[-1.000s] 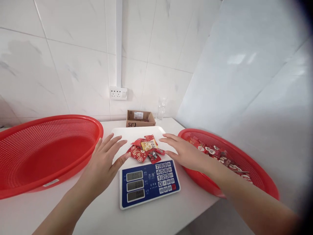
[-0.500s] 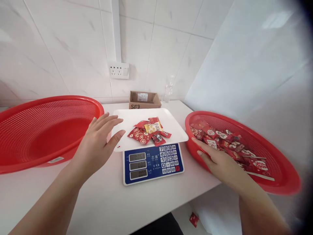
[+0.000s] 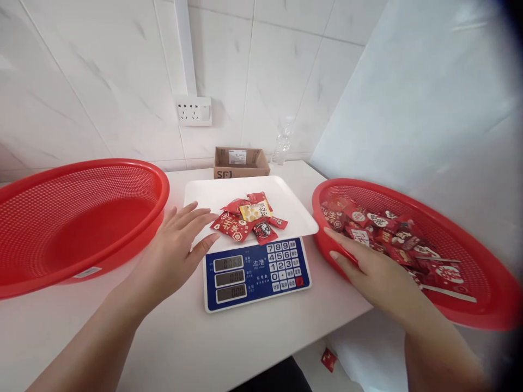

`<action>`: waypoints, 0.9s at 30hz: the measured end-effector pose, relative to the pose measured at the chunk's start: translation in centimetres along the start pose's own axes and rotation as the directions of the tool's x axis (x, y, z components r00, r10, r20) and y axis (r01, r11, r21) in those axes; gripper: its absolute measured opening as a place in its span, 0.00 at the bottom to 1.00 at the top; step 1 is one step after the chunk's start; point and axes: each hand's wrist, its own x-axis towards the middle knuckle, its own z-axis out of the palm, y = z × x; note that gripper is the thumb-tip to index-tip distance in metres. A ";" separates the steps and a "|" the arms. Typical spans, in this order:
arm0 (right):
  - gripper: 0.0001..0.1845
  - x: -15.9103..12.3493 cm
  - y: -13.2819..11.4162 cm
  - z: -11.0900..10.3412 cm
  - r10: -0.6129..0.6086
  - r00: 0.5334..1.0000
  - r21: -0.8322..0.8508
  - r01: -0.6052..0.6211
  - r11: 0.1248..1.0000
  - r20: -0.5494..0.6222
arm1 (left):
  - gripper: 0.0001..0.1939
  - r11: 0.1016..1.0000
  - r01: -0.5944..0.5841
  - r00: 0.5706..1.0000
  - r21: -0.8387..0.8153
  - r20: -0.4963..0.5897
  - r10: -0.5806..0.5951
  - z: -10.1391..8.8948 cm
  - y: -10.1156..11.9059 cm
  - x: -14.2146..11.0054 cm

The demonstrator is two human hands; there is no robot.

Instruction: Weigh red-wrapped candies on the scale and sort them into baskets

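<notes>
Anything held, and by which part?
Left hand holds nothing. Right hand is at the near rim of the right basket; whether it grips cannot be told.

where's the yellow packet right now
In the head view, the yellow packet lies on the white tray of the scale, among red packets, with the left hand off to its left.

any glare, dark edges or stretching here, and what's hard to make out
Head view: faint pale glare streak high on the smooth whitish panel; darkness down the right edge; apparent wide-lens stretching, with softness, at the far right end of the right red oval plastic basket; clear plastic bottle almost melting into the pale marbled tiles.
</notes>
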 end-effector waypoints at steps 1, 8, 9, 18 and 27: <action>0.27 0.1 -0.3 0.0 -0.010 0.999 -0.035 0.008 0.999 -0.040 | 0.18 1.000 0.006 1.000 0.001 0.001 -0.006 0.0 0.0 0.0; 0.21 1.6 -6.4 -0.5 -0.287 0.928 0.085 0.314 0.946 -0.238 | 0.20 0.998 0.053 0.998 0.018 -0.034 -0.052 -0.5 0.0 -0.1; 0.20 1.8 -7.6 -0.5 -0.344 0.909 0.110 0.376 0.920 -0.234 | 0.20 0.998 0.052 0.998 0.017 -0.034 -0.052 -0.6 0.1 -0.1; 0.22 3.4 -14.5 0.9 -0.551 0.825 0.074 0.561 0.824 -0.126 | 0.18 0.999 0.037 0.997 -0.025 -0.071 -0.038 -1.3 0.2 -0.2; 0.23 3.3 -13.0 1.3 -0.528 0.844 0.103 0.536 0.838 -0.096 | 0.17 1.000 0.000 1.000 -0.026 -0.004 0.000 -1.0 0.2 -0.4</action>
